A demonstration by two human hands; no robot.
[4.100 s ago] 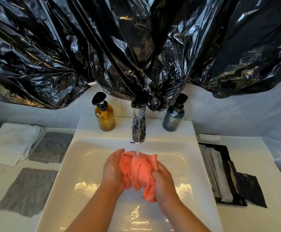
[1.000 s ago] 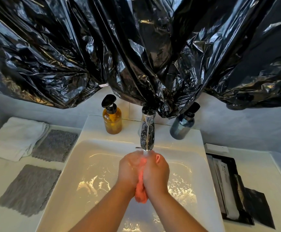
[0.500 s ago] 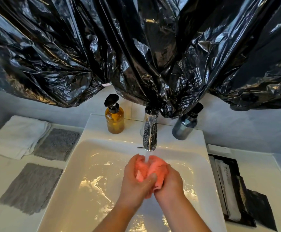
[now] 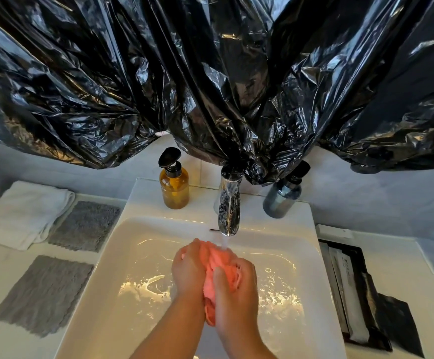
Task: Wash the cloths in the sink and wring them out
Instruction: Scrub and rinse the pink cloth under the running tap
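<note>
A wet pink cloth (image 4: 217, 257) is bunched up between both hands over the white sink (image 4: 122, 255). My left hand (image 4: 188, 268) grips its left side and my right hand (image 4: 236, 288) grips its right side, thumb across the front. Water runs from the chrome tap (image 4: 228, 208) onto the top of the cloth. A tail of the cloth hangs below my hands. Two grey cloths lie flat on the counter to the left, one nearer (image 4: 45, 294) and one farther (image 4: 85, 225).
A folded white towel (image 4: 21, 213) lies at the far left. An amber pump bottle (image 4: 173, 187) and a grey pump bottle (image 4: 282, 199) flank the tap. A black tray with packets (image 4: 353, 294) sits right of the sink. Black plastic sheeting (image 4: 210, 73) hangs overhead.
My hands have kept rubbing the pink cloth under the running water. Since half a second ago my left hand slid up and my right hand dropped lower, stretching the bunch out.
</note>
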